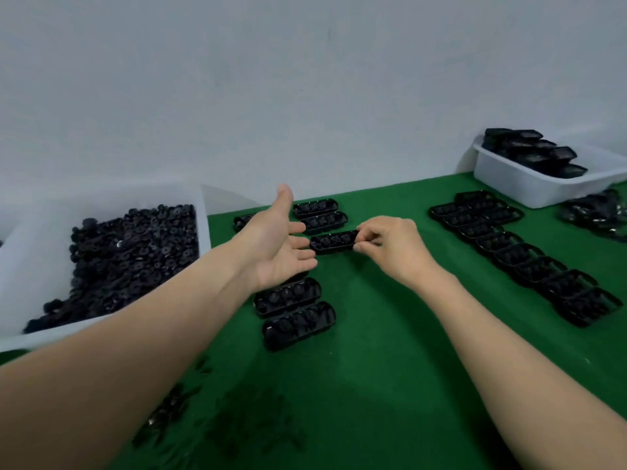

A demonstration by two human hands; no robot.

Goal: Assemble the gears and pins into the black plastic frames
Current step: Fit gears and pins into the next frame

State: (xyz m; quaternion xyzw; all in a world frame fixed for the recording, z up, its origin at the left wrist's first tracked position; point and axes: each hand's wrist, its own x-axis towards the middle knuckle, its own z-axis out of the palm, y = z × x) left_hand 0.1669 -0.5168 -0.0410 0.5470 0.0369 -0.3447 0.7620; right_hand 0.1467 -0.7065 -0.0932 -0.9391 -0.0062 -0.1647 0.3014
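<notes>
1. The right hand pinches the right end of a black frame between thumb and fingertips. It is hard to tell whether the frame is lifted or resting on the green cloth.
2. The left hand is spread palm up and holds nothing, its fingertips just beside the frame's free end.
3. Filled frames lie beyond the grip, and others lie nearer.
4. Left of the grip, a white bin holds gears.
</notes>
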